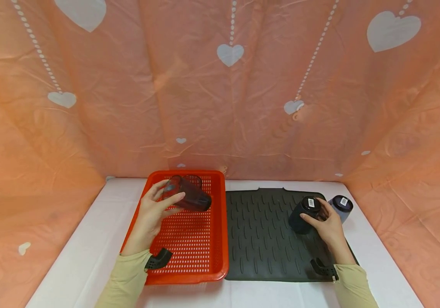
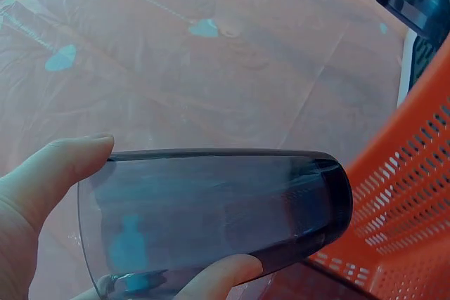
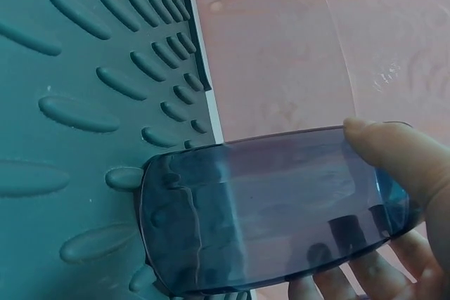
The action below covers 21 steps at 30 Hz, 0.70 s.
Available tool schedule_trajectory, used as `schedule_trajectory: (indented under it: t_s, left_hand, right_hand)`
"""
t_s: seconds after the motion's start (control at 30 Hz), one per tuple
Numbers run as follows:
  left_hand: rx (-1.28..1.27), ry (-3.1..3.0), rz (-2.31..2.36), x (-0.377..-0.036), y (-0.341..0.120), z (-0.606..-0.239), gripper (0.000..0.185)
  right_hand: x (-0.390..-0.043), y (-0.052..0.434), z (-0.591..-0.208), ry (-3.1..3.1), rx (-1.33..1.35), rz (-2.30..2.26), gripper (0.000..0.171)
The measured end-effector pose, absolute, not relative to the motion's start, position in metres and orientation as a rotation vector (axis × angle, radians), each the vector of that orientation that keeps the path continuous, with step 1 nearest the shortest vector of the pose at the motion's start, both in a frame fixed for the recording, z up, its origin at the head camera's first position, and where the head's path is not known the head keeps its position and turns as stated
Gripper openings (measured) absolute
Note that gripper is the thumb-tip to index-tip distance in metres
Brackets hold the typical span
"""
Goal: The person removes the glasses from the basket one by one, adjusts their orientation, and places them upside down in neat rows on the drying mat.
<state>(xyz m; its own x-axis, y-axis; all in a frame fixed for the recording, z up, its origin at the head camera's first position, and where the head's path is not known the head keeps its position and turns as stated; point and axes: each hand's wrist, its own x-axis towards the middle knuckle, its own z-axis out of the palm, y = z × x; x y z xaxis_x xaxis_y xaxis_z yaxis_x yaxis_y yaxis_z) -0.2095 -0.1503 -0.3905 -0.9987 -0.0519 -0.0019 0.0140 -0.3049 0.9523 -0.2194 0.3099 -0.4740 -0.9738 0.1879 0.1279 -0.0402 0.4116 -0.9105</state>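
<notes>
Both sleeves frame the scene: my left hand grips a dark tumbler on its side above the orange basket, and my right hand clasps a second tumbler tilted over the ribbed mat. Smooth glass could slip, I judge, or knock the third glass just beside it.
</notes>
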Motion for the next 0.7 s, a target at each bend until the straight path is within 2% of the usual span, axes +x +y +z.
schedule_trajectory:
  t_s: [0.7]
  left_hand:
    - [0.023,-1.656,-2.697,-0.211,-0.127,-0.394,0.051]
  right_hand:
    - [-0.218,0.31,-0.469,-2.505,-0.157,1.585,0.086]
